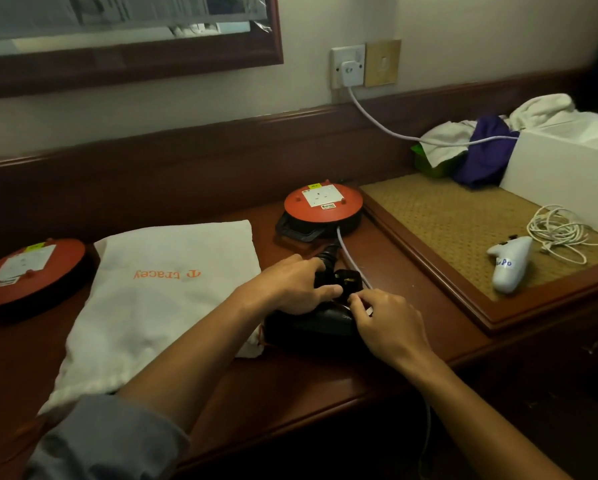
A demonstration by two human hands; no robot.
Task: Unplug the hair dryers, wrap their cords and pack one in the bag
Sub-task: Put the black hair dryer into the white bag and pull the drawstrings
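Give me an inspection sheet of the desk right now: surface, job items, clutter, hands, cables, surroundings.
Surface: dark wooden desk; woven mat inset at right.
Job's things: black hair dryer lying beside white bag; black plug out of any socket.
Clutter: two red cable reels, white controller, towels, purple cloth, white box.
Grippers: left hand and right hand both on the dryer and plug.
Cables: grey cord plugged into wall socket; white wire bundle loose.
Surroundings: mirror above.

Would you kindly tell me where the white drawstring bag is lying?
The white drawstring bag lies flat on the desk, left of both hands, between the two red cable reels.
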